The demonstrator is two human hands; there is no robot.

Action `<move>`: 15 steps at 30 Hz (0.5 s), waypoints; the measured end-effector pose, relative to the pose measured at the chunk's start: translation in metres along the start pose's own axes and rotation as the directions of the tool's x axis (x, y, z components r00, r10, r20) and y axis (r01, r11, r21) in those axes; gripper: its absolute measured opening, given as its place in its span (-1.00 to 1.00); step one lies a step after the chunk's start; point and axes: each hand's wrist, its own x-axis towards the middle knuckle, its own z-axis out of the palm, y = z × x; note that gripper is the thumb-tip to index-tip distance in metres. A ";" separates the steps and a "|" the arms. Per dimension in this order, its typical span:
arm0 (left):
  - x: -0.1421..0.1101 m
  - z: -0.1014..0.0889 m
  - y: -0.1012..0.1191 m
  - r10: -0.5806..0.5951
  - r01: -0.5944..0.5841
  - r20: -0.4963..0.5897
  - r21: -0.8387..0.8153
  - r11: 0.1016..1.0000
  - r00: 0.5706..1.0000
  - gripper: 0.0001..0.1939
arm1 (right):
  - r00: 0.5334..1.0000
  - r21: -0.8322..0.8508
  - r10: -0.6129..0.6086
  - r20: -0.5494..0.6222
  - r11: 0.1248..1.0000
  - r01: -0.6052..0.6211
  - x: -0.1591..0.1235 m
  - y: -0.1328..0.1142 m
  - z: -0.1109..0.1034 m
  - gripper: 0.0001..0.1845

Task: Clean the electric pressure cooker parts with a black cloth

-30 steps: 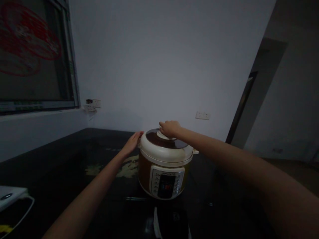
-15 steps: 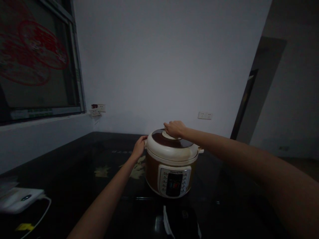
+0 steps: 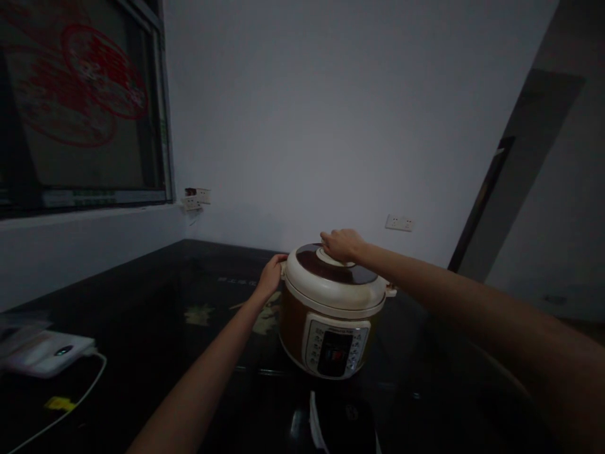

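Note:
An electric pressure cooker [image 3: 295, 328] with a brown body and a control panel stands on a glossy black table [image 3: 155, 296]. Its cream and dark brown lid [image 3: 326, 291] sits on top of the body. My right hand [image 3: 344, 244] is closed over the knob at the lid's centre, hiding most of it. At the cooker's left side, my left hand [image 3: 271, 275] grips the small side handle, with the fingers partly hidden behind it. Another side handle [image 3: 391, 291] sticks out on the right, below my right forearm.
A white device [image 3: 51, 354] with a cable lies at the table's left, beside a yellow scrap [image 3: 60, 403]. A dark object with a white edge [image 3: 347, 425] is in front of the cooker. Wall sockets [image 3: 399, 222] are behind, a window [image 3: 85, 107] at left.
The view has swung slightly left and tilted, so the scene sits further right. Both hands keep their places on the cooker, and the lid remains on it.

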 end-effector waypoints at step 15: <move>0.001 0.001 -0.006 0.014 -0.015 -0.015 -0.012 1.000 1.000 -0.74 | 0.999 0.004 0.029 -0.045 1.000 -0.028 -0.006 0.025 -0.019 -0.55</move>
